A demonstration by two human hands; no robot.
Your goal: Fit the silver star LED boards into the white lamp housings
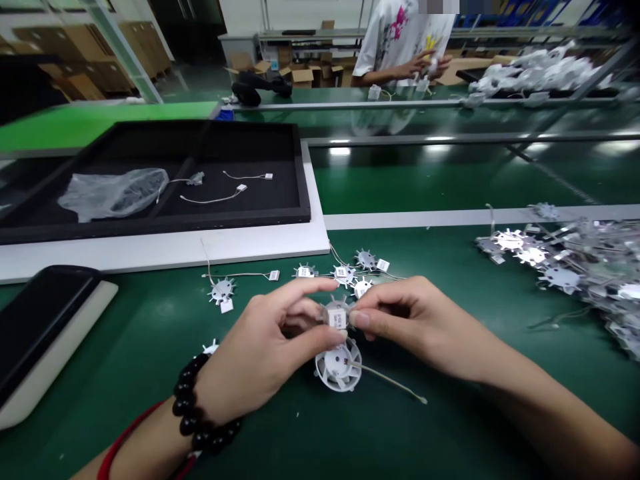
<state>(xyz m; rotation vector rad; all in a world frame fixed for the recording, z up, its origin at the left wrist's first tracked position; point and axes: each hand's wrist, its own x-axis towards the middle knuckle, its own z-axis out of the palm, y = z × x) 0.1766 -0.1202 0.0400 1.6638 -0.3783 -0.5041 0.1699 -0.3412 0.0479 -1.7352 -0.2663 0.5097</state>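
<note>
My left hand (280, 333) and my right hand (405, 320) meet over the green table. Between their fingertips is a small spiked metal plate with a white label (337, 319). My left thumb presses its lower edge, while my right thumb and forefinger pinch its right side. Just below lies a round white plastic fan-like part (338, 380) with a thin wire (395, 383) running off to the right. Behind my hands are several similar spiked metal plates (365, 259) with wires and white tags. Another spiked plate (221, 291) lies to the left.
A large pile of spiked metal plates (590, 273) lies at right. A black tray (260, 143) at back left holds a plastic bag (120, 190) and wired pieces. A black-and-cream object (45, 333) is at far left. Across the table stands a person (400, 47) near white parts (545, 73).
</note>
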